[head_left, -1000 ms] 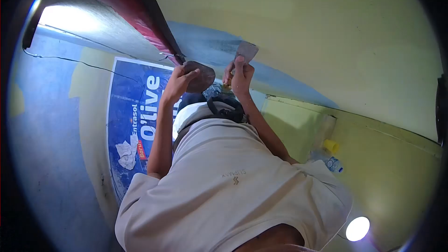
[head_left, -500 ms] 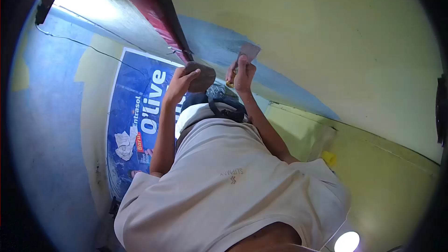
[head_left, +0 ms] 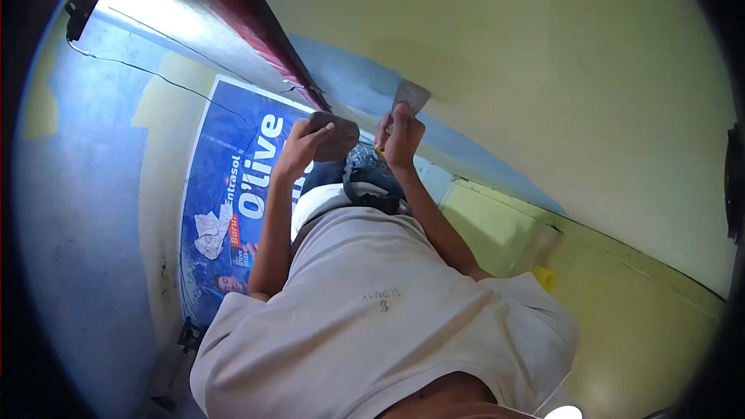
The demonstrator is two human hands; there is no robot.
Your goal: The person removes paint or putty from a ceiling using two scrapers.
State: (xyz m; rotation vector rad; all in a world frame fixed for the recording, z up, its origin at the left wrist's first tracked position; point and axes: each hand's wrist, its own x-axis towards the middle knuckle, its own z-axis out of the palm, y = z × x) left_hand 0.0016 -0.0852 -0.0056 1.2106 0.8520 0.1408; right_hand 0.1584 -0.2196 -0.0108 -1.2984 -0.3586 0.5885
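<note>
My left hand (head_left: 296, 152) grips a dark, flat plate with rounded corners (head_left: 336, 138), thumb laid along its face. Close to its right, my right hand (head_left: 401, 138) is closed round a putty knife (head_left: 411, 96), its thumb pressed on the flat, greyish blade. A bit of yellow shows beneath the fingers of that hand. The blade overlaps the edge of a blue-grey patch (head_left: 349, 70) on the yellow-green wall (head_left: 543, 54). Most of the knife's handle is hidden in my fist.
A blue poster (head_left: 209, 178) with large white letters covers the wall at left. A dark red beam or folded sheet (head_left: 240, 23) runs down from the top. A yellow object (head_left: 545, 278) is near my right shoulder. A thin cable (head_left: 147, 71) hangs at upper left.
The view has shifted slightly. My right hand and the putty knife sit a little lower along the wall patch. The plate in my left hand is also slightly lower.
</note>
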